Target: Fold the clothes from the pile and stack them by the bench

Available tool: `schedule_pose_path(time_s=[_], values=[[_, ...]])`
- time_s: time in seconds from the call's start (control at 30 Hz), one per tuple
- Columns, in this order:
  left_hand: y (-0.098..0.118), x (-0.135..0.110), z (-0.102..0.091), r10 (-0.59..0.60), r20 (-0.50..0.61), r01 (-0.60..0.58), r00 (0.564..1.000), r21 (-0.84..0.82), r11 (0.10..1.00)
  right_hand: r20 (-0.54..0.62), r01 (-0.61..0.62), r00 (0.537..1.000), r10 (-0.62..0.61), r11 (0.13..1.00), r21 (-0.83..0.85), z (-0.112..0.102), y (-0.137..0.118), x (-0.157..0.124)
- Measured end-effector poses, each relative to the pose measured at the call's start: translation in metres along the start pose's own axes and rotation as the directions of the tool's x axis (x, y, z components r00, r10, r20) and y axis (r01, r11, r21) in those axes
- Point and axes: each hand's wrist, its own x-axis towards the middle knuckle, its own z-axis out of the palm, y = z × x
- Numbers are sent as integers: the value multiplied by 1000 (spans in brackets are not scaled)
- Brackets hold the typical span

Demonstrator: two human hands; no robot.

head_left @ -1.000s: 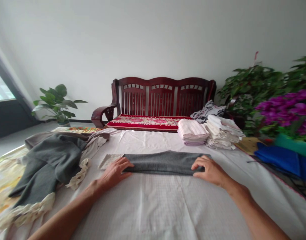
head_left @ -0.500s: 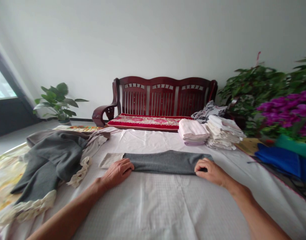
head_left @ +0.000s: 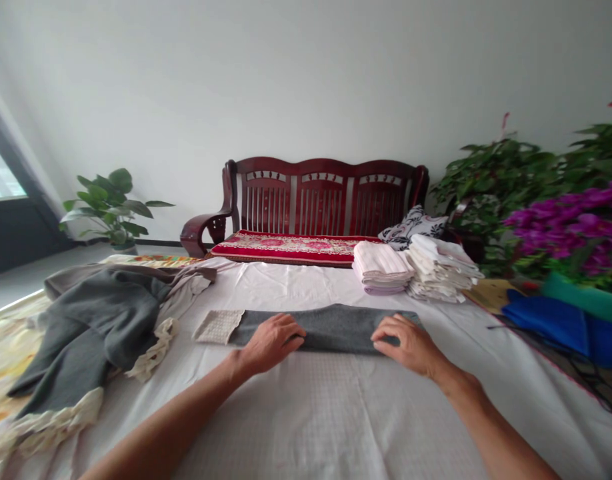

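A folded dark grey garment lies as a long flat strip across the white cloth, with a cream textured cuff at its left end. My left hand rests on the strip left of its middle, thumb and fingers loosely bent and apart. Near the right end, my right hand touches the strip with curved fingers, a gap showing between thumb and forefinger. To the left, a loose heap of grey clothing with cream ruffled edges lies unfolded.
Folded pink cloths stand stacked beside a pile of white cloths at the back right. Blue fabric and purple flowers are farther right. A wooden bench stands behind the white-covered surface; a potted plant is at back left.
My left hand has slid right along the grey strip, away from the cuff. My right hand has shifted slightly left, its fingers looser. The view has turned a little.
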Motion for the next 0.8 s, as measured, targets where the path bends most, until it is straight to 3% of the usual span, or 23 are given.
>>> schedule_pose_path(time_s=[0.07,0.17,0.3,0.37,0.43,0.53,0.63,0.8], values=[[8,5,7,38,31,-37,999,-31,999,70,41,996,-46,997,72,6,-7,2],[9,8,10,-15,102,24,995,-87,996,123,2,992,-17,992,125,11,-1,4],[1,23,12,-132,116,148,984,-136,980,-60,-160,984,167,982,97,9,18,10],[-2,38,19,-126,83,139,989,-181,974,-156,-185,969,194,980,71,9,21,16],[-4,55,30,-78,49,87,996,-224,971,-178,-177,968,176,984,9,14,18,22],[-6,74,48,31,38,-23,999,-197,980,-75,-211,977,201,964,-161,29,14,26],[-9,77,58,129,105,-121,986,-86,989,40,-280,950,310,901,-333,41,21,20],[-22,59,55,105,207,-121,973,63,991,61,-311,927,369,852,-421,47,44,7]])
